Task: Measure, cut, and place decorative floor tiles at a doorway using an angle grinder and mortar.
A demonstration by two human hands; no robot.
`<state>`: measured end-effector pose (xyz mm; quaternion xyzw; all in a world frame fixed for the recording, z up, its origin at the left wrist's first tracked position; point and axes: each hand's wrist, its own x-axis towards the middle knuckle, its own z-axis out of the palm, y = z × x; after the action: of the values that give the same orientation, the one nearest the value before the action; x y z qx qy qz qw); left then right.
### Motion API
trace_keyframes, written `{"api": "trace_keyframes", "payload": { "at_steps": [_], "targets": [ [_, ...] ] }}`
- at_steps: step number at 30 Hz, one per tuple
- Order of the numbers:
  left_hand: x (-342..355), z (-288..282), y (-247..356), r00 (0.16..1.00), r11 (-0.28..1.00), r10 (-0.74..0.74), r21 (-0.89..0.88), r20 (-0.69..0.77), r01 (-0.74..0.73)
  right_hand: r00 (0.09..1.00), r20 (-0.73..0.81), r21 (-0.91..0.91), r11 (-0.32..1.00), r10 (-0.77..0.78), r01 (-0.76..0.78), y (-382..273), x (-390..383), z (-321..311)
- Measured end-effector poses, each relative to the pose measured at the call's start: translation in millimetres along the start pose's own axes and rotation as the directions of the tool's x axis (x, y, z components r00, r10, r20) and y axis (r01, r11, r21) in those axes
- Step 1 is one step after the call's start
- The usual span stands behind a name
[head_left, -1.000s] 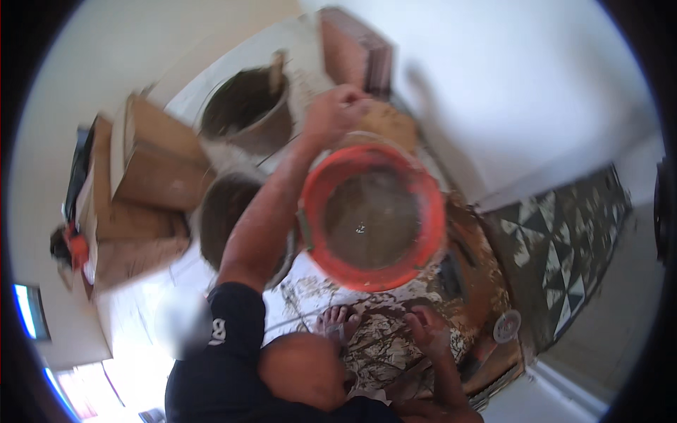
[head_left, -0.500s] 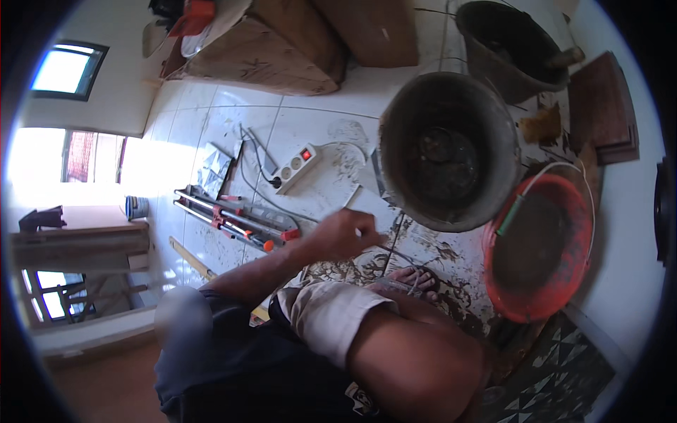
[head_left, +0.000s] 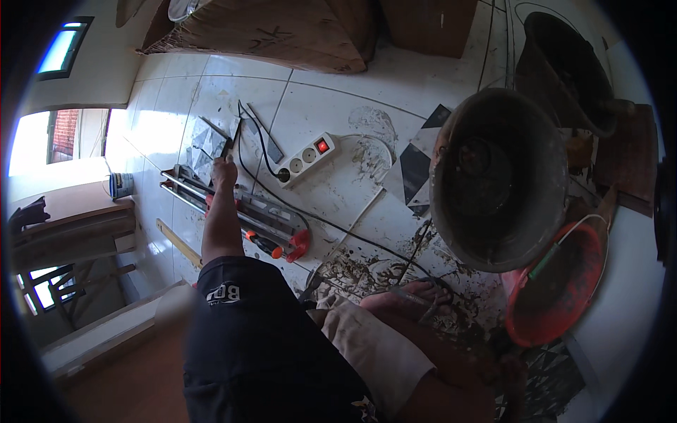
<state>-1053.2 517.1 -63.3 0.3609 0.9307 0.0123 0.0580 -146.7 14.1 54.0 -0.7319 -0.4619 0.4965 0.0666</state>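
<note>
My left arm, in a dark sleeve, stretches out over the floor to the left. My left hand [head_left: 224, 171] is at the edge of a black-and-grey patterned tile [head_left: 205, 143], its fingers drawn together. The back of the hand hides what the fingertips hold or touch. Below the hand lies a tile cutter [head_left: 261, 218] with metal rails and red ends. An orange-and-black handle [head_left: 262, 244] rests against it. To the right of the hand is a white power strip [head_left: 308, 159] with a lit red switch and a black plug in it. My right hand does not show.
A big dark bucket [head_left: 441, 211] and a red bucket [head_left: 513, 317] of grey water stand at right, with another dark bucket [head_left: 527, 67] behind. Cables cross the muddy tiled floor [head_left: 395, 84]. Cardboard boxes [head_left: 282, 35] stand at the far side. A yellow bar [head_left: 178, 242] lies at left.
My left hand has moved from above the floor near my foot out to the left, to the patterned tile. The view has shifted, and the buckets now sit farther right.
</note>
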Motion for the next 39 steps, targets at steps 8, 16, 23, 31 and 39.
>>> {"api": "trace_keyframes", "payload": {
  "at_steps": [8, 16, 23, 31, 39],
  "targets": [
    [46.6, 23.0, 41.0, 0.964, 0.963, -0.265, 0.044, -0.010, 0.265, 0.979, -0.176, -0.164, 0.978, 0.099, -0.128, 47.0, -7.6, -56.5],
    [68.2, -5.5, 47.1, 0.943, 0.944, -0.325, 0.086, 0.073, 0.318, 0.962, -0.182, -0.078, 0.972, 0.206, -0.222, 0.1, 28.3, -78.7],
    [105.6, 0.8, 9.5, 0.965, 0.982, -0.189, 0.026, 0.185, 0.187, 0.974, -0.089, -0.171, 0.960, 0.208, -0.220, -52.4, 22.1, -76.1],
    [93.8, -15.0, 7.9, 0.990, 0.947, 0.030, -0.322, 0.137, 0.016, 0.975, -0.126, -0.238, 0.948, 0.185, -0.211, 32.5, -29.3, -99.6],
    [-60.5, -95.5, 35.5, 0.845, 0.262, -0.077, -0.807, 0.529, 0.529, 0.943, -0.334, -0.448, 0.881, -0.009, -0.150, 41.6, -82.9, -80.0]
  ]
}}
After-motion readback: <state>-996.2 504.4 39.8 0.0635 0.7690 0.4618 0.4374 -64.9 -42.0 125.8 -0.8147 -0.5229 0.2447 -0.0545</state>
